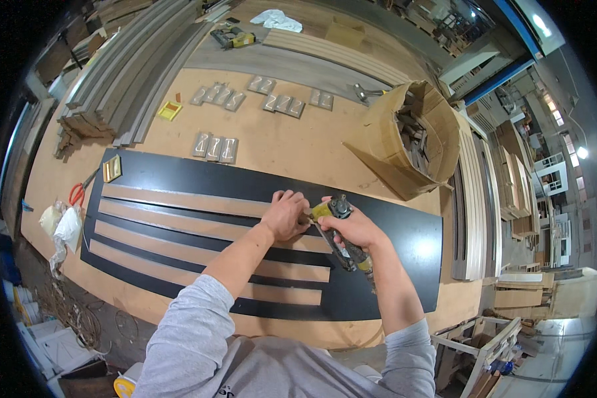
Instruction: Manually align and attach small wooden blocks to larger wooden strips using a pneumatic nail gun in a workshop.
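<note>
Grey sleeves (pixel 194 325) pushed up, a worker's right hand (pixel 359 229) grips a yellow tool (pixel 322 211) over the bench (pixel 292 142)'s black panel (pixel 391 262); the curled left hand (pixel 284 215), contents unclear, should brace well clear of the tool.

A broad tan worktable (pixel 312 142) carries a flat black panel with long tan stripes (pixel 388 259) at six o'clock, red-handled scissors (pixel 81 186) at nine, stacked long grey-brown boards (pixel 136 76) at ten, small grey rectangular blocks (pixel 283 105) around twelve, and an open brown cardboard box (pixel 381 146) at two.
</note>
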A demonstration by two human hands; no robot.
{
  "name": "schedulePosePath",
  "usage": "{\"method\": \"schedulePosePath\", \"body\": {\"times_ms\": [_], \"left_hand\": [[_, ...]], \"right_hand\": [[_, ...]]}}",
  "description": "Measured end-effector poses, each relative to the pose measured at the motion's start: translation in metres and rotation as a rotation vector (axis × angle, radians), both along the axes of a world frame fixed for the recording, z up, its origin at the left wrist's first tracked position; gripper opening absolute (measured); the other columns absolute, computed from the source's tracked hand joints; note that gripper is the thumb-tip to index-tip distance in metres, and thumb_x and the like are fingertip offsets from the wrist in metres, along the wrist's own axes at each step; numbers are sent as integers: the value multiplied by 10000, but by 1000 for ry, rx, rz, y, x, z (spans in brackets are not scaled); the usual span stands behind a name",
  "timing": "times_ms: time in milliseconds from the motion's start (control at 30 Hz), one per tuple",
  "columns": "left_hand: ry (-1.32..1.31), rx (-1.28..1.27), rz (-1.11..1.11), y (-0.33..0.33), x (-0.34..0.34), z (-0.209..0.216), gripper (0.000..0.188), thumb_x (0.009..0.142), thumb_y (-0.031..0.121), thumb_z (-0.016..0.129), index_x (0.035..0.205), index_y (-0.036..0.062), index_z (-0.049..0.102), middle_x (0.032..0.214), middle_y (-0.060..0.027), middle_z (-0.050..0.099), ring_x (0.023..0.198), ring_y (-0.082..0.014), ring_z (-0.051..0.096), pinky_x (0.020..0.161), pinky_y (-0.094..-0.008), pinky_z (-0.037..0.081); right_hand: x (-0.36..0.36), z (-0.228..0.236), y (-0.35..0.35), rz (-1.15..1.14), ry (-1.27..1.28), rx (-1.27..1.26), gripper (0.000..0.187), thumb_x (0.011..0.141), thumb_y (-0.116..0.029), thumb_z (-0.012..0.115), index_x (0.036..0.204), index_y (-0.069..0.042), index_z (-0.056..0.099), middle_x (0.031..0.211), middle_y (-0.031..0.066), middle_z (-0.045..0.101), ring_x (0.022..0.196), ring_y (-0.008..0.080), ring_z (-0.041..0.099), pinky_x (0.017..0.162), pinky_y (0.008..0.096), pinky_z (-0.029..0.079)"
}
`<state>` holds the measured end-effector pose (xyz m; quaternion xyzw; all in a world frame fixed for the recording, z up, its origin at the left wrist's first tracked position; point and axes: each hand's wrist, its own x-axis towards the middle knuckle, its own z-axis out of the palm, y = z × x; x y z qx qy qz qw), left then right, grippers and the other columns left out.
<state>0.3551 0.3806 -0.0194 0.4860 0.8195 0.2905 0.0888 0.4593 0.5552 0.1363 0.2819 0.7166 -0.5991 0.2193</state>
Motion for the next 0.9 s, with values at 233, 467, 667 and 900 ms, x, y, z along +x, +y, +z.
{"method": "schedulePosePath", "body": {"times_ms": [233,467,667,900], "left_hand": [[-4,-48,-7,1,-1,4,451,827,338,858,1162,125,645,1187,-97,611,1235,-324,552,1115,-521,374],[1,-52,5,0,0,6,482,823,329,866,1201,123,648,1217,-92,613,1252,-319,550,1131,-516,376],[-53,-63,-10,-24,-14,15,638,821,314,862,1382,124,624,1280,-102,607,1306,-329,536,1144,-506,405],[-68,-234,53,-81,-37,30,511,826,298,830,1294,140,699,1257,-82,611,1265,-319,545,1078,-489,431]], "right_hand": [[3,-7,3,43,-33,7,800,918,-330,788,1606,-98,450,864,-15,644,616,91,549,553,275,485],[15,-3,3,-52,79,72,870,904,-369,807,1627,-110,397,919,12,668,626,93,578,566,281,512],[81,-46,41,-109,124,762,918,876,-381,811,1644,-148,367,1437,223,612,1280,372,650,1082,450,535],[163,-87,30,-250,124,1001,767,895,-267,782,1570,-80,470,1524,244,487,1402,470,495,1189,510,425]]}}
